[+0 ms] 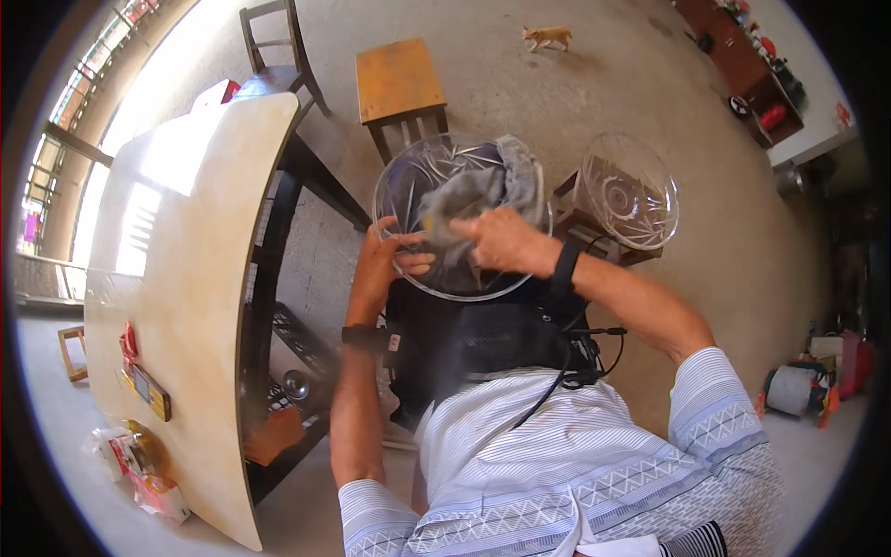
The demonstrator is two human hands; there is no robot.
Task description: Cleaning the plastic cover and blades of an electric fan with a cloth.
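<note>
The left hand (385,265) is at the left side of a clear bowl (408,167), its fingers (414,265) parted and curved at the wall near the rim, and it appears to steady the bowl. Whether those fingertips lie inside or outside the wall, I cannot tell through the clear material.

The right hand (509,243) reaches over the near right part of the bowl. Its fingers are mostly curled together, with one pointing left toward the middle. It is at a grey cloth (464,193) inside the bowl; blur hides whether it is clamped on the cloth or only pressing it.

The cloth lies bunched in the bowl, just ahead of the right hand and to the right of the left hand, with one part draped up over the far right rim. The bowl sits over the person's lap, just beyond a black bag (473,334) at the waist. Each wrist wears a dark band (565,265).

To the right, apart from both hands, a second clear bowl (620,198) rests on a low stool (577,201). A wooden stool (401,82) stands beyond the first bowl. On the left is a pale desk (186,306), and a cat (546,38) is on the floor farther off.
</note>
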